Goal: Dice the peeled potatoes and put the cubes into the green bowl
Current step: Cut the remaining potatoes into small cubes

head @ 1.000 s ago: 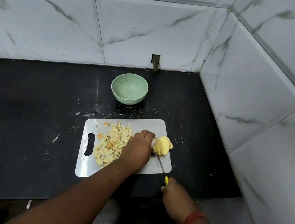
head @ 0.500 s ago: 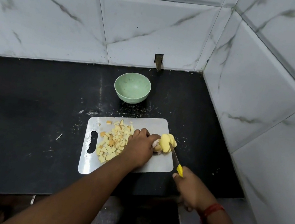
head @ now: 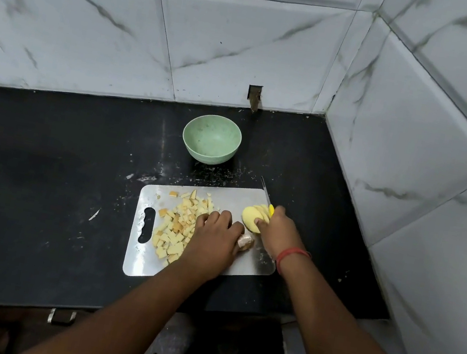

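The table [head: 38, 190] carried a cutting board [head: 222, 196], the reference landmark here. The green bowl [head: 211, 139] stood empty just beyond the board's far edge. Diced cubes [head: 177, 226] lay on its left half: light, firm, wet, best scooped together. The sliced potato [head: 253, 218] lay fanned at its right, slippery and prone to sliding. The left hand [head: 216, 235] rested mid-board, its grip unclear. The right hand [head: 277, 233] clenched the knife [head: 266, 196] while touching the slices.
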The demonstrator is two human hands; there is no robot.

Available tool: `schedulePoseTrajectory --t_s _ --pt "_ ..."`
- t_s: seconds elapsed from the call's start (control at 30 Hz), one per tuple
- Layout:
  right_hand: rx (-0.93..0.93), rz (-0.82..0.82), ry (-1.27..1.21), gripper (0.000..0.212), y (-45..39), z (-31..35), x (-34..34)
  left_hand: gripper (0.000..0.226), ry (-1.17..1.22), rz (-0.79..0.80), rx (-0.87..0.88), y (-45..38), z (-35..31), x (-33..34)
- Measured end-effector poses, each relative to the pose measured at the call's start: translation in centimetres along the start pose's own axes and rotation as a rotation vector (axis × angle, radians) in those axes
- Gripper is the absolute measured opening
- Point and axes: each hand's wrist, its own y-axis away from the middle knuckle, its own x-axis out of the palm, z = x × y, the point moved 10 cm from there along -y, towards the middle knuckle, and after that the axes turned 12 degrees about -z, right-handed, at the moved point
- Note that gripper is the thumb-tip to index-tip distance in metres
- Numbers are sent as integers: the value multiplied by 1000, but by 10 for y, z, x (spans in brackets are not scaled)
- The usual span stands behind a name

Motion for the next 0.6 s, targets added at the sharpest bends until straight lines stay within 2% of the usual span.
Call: schedulePoseTrajectory --t_s 0.13,0.23,0.33,0.43,0.6 --pt "-39 49 12 48 -22 26 9 32 -31 -49 6 3 2 1" --pt "-67 84 -17 50 -38 41 13 29 -39 -88 10 -2 6 -3" --pt "-43 37 -70 50 -47 40 4 37 -11 -95 30 -9 3 -4" --pt "0 -54 -215 33 -37 27 -11 51 12 -56 40 -14 -1 -4" --pt "48 -8 -295 21 -4 -8 2 66 77 56 -60 -21 -5 10"
